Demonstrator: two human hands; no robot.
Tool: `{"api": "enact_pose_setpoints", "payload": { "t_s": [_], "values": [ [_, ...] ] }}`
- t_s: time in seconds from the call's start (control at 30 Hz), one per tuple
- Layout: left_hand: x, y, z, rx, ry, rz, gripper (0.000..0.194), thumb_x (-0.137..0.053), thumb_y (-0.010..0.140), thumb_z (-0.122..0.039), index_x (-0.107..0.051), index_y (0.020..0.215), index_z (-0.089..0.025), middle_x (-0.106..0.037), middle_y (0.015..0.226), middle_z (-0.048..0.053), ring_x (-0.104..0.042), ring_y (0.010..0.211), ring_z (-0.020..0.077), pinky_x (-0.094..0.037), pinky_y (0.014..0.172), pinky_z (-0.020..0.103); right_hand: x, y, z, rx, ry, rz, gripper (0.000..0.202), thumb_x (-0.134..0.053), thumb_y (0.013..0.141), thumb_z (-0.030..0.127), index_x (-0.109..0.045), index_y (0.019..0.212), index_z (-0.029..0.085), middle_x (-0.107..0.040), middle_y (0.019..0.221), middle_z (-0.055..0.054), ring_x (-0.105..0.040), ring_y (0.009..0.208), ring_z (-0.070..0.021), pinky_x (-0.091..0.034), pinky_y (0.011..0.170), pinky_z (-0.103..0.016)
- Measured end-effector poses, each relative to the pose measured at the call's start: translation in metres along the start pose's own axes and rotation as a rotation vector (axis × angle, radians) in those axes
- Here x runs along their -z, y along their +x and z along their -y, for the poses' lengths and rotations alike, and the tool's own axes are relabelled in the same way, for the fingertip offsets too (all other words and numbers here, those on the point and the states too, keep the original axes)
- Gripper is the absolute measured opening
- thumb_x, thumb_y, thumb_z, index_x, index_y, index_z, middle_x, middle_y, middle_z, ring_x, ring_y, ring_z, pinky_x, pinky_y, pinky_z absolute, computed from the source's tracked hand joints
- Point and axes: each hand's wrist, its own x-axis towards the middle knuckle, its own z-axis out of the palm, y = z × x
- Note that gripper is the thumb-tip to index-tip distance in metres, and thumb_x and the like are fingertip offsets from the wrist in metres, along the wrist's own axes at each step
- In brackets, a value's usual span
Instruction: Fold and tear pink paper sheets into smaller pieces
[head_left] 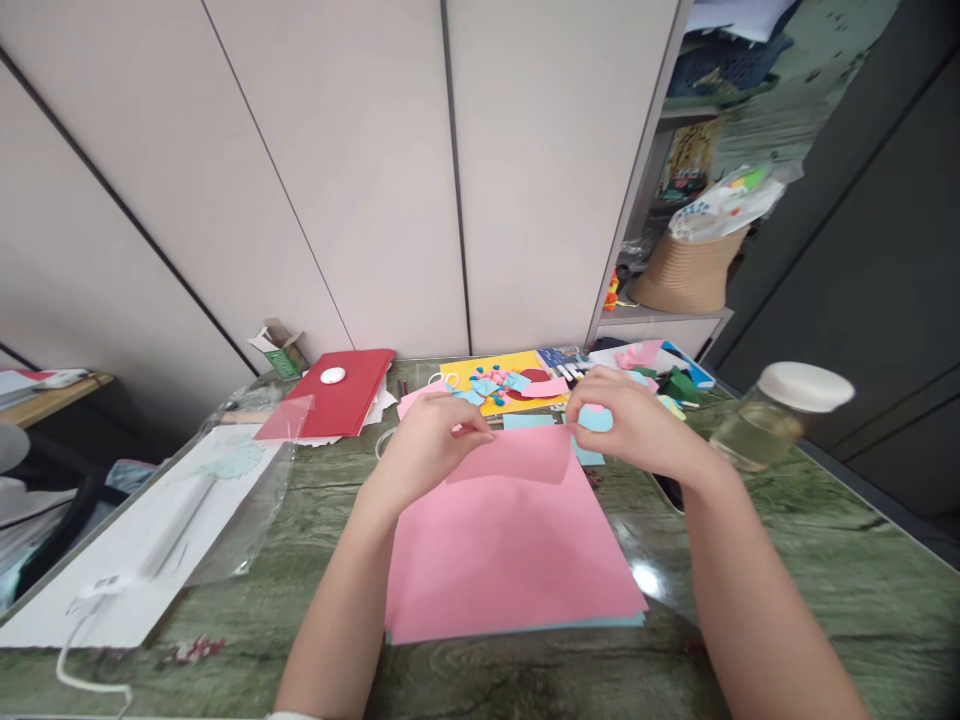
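Note:
A small pink sheet of paper point(517, 457) is stretched between my hands above a larger stack of pink paper point(510, 555). Its upper left corner is pinched by my left hand point(429, 450), between thumb and fingers. At the upper right corner, the thumb and index finger of my right hand point(630, 418) are closed on the same piece. Light blue paper point(600, 622) shows along the stack's near edge. Beyond my hands lies a yellow sheet point(517, 366) with pink and blue paper decorations and a red shape point(534, 383) on it.
A lidded glass jar point(772, 420) of pale liquid stands at the right. Left are a red folder point(341, 395) bearing a white disc point(332, 375), a small green box point(279, 348), and a white board point(142, 540) under clear plastic. Blue paper pieces point(592, 447) lie behind the stack.

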Motion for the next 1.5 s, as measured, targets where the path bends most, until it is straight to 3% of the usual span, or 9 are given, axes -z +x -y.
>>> {"api": "enact_pose_setpoints", "payload": {
  "t_s": [0.13, 0.23, 0.43, 0.6, 0.73, 1.03, 1.33, 1.5],
  "values": [
    [0.005, -0.002, 0.007, 0.045, -0.003, -0.023, 0.015, -0.055, 0.077, -0.029, -0.063, 0.067, -0.021, -0.068, 0.073, 0.000, -0.058, 0.070, 0.0152, -0.043, 0.064, 0.028, 0.005, -0.005, -0.025, -0.088, -0.124, -0.052, 0.005, -0.053, 0.066, 0.018, -0.055, 0.064, 0.021, -0.060, 0.068, -0.001, -0.051, 0.075, -0.0209, -0.037, 0.073, -0.036],
    [0.008, -0.003, 0.010, 0.086, 0.002, -0.063, 0.015, -0.056, 0.076, -0.032, -0.063, 0.067, -0.022, -0.067, 0.072, 0.000, -0.057, 0.065, 0.0143, -0.043, 0.063, 0.027, 0.011, -0.009, -0.030, -0.160, -0.160, -0.109, 0.008, -0.052, 0.070, 0.020, -0.057, 0.065, 0.020, -0.062, 0.070, -0.003, -0.052, 0.074, -0.0212, -0.038, 0.070, -0.035],
    [0.005, -0.001, 0.010, 0.131, -0.114, -0.017, 0.016, -0.056, 0.076, -0.032, -0.062, 0.067, -0.021, -0.066, 0.071, -0.001, -0.058, 0.067, 0.0130, -0.043, 0.062, 0.025, 0.015, -0.007, 0.004, -0.119, 0.113, -0.106, 0.018, -0.055, 0.078, 0.034, -0.060, 0.091, 0.023, -0.064, 0.094, -0.003, -0.055, 0.088, -0.0201, -0.041, 0.074, -0.032],
    [0.001, 0.000, 0.004, 0.110, -0.168, 0.047, 0.013, -0.054, 0.077, -0.030, -0.061, 0.071, -0.020, -0.066, 0.078, -0.001, -0.059, 0.076, 0.0147, -0.044, 0.070, 0.027, 0.007, -0.002, 0.023, -0.055, 0.167, -0.128, 0.014, -0.051, 0.082, 0.030, -0.059, 0.075, 0.020, -0.063, 0.076, -0.002, -0.054, 0.076, -0.0168, -0.040, 0.068, -0.029],
    [-0.002, 0.000, -0.006, 0.061, -0.163, 0.016, 0.010, -0.051, 0.077, -0.019, -0.060, 0.082, -0.021, -0.064, 0.087, 0.000, -0.057, 0.083, 0.0143, -0.044, 0.075, 0.027, 0.001, 0.000, 0.030, -0.009, 0.124, -0.104, 0.012, -0.053, 0.081, 0.025, -0.057, 0.071, 0.020, -0.062, 0.073, 0.000, -0.054, 0.075, -0.0162, -0.038, 0.072, -0.030],
    [-0.009, 0.001, -0.019, -0.014, -0.119, 0.035, 0.013, -0.049, 0.073, -0.010, -0.057, 0.068, -0.018, -0.060, 0.070, -0.003, -0.053, 0.067, 0.0105, -0.041, 0.066, 0.023, -0.001, 0.002, 0.037, 0.031, 0.095, -0.056, 0.013, -0.052, 0.082, 0.026, -0.055, 0.071, 0.021, -0.061, 0.071, 0.001, -0.052, 0.074, -0.0151, -0.034, 0.077, -0.032],
    [0.008, -0.003, -0.002, 0.049, -0.081, 0.020, 0.013, -0.048, 0.074, -0.014, -0.059, 0.071, -0.020, -0.064, 0.075, -0.003, -0.056, 0.069, 0.0117, -0.042, 0.065, 0.023, 0.030, -0.018, 0.011, -0.122, 0.078, -0.184, 0.016, -0.052, 0.081, 0.033, -0.058, 0.073, 0.021, -0.062, 0.075, 0.000, -0.054, 0.074, -0.0166, -0.038, 0.069, -0.029],
    [0.015, -0.002, 0.021, 0.183, 0.207, -0.063, 0.011, -0.049, 0.071, -0.018, -0.056, 0.063, -0.019, -0.063, 0.068, 0.000, -0.055, 0.065, 0.0154, -0.040, 0.062, 0.028, 0.031, -0.019, 0.003, -0.179, 0.088, -0.202, 0.016, -0.052, 0.080, 0.034, -0.058, 0.073, 0.021, -0.062, 0.075, -0.001, -0.054, 0.072, -0.0164, -0.039, 0.064, -0.028]
  ]
}}
